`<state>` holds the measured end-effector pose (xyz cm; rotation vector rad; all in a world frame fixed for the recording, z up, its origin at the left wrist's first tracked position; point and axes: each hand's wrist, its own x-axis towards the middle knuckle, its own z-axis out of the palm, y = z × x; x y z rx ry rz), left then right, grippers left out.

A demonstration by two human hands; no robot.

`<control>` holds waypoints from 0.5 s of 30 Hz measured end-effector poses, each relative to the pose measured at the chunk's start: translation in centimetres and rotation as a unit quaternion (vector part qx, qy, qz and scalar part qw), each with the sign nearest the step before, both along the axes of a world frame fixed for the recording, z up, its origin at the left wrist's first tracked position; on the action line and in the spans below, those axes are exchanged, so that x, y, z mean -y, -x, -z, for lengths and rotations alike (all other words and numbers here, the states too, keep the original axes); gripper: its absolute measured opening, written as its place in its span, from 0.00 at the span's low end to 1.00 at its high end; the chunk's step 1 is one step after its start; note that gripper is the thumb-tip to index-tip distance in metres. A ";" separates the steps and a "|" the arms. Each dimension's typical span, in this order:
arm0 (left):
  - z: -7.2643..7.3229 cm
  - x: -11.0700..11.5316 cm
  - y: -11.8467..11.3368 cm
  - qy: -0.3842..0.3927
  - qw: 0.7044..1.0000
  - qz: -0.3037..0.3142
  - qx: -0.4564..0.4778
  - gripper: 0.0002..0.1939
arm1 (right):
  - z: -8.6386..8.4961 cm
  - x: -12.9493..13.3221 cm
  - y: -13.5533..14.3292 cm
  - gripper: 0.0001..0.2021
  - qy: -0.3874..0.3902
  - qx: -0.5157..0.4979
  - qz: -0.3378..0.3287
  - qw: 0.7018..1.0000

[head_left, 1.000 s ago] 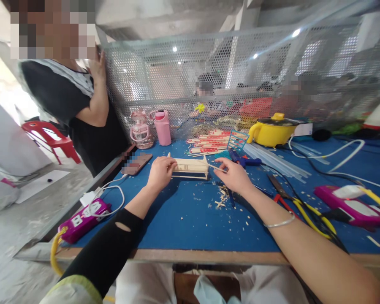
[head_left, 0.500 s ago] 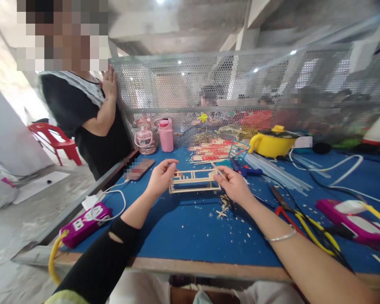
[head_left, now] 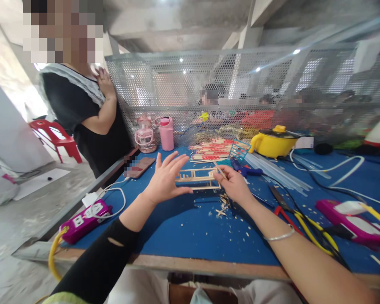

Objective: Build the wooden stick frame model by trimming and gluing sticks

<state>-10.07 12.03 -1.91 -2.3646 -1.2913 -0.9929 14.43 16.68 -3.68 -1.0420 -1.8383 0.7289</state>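
Note:
A small frame of thin wooden sticks [head_left: 199,179] is held over the blue table, its right end pinched by my right hand [head_left: 230,180]. A short loose stick [head_left: 220,169] also shows between the fingers of that hand. My left hand [head_left: 167,177] is spread, thumb and fingers apart, around the left end of the frame and covers part of it. Whether the palm touches the frame cannot be made out. Small wood scraps [head_left: 222,206] lie below my right hand. Behind the frame lies a pile of sticks with red marks [head_left: 213,150].
Left are a phone [head_left: 141,167] and a purple power strip [head_left: 85,221]. Bottles [head_left: 166,134] and a yellow pot [head_left: 274,142] line the mesh. A blue glue gun [head_left: 245,169], pliers [head_left: 286,204] and cables lie right. A person [head_left: 91,122] stands back left.
My left hand has let go of the frame's left end and opened wide, its fingers now stretched to the right. My right hand has hardly moved.

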 end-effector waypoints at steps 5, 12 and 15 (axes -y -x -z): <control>0.1 0.0 -1.4 0.047 0.999 0.007 -0.020 0.35 | 0.0 0.0 0.2 0.15 -0.003 -0.003 -0.010 1.000; 0.2 -0.2 -1.5 0.053 0.998 0.025 0.004 0.31 | 0.0 0.1 0.2 0.17 -0.011 0.006 -0.013 1.000; 0.1 0.0 -1.5 0.064 0.997 0.034 0.024 0.32 | 0.1 0.0 0.1 0.18 -0.022 0.015 -0.006 1.000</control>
